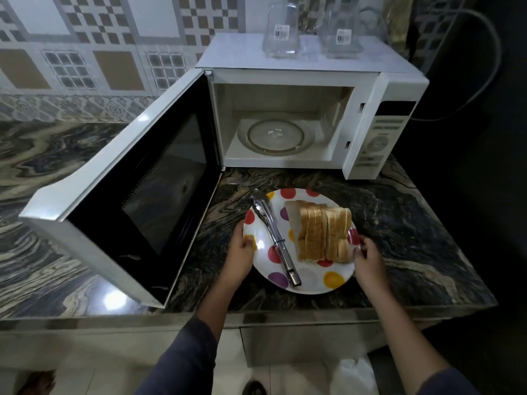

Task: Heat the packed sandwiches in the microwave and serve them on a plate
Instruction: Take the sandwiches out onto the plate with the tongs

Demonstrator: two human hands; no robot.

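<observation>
A white plate (310, 276) with coloured dots rests on the marble counter in front of the microwave (288, 81). On it lies a stack of sliced sandwiches (322, 232) and, to their left, metal tongs (275, 235). My left hand (242, 249) grips the plate's left rim. My right hand (366, 255) grips its right rim. The microwave door (128, 189) stands wide open to the left. Inside, the glass turntable (275, 136) is bare.
Two clear glass jugs (281, 29) stand on top of the microwave. A cable (484, 52) hangs on the dark wall at right. The counter's front edge (285, 313) runs just below the plate. A white bag (356, 374) lies on the floor.
</observation>
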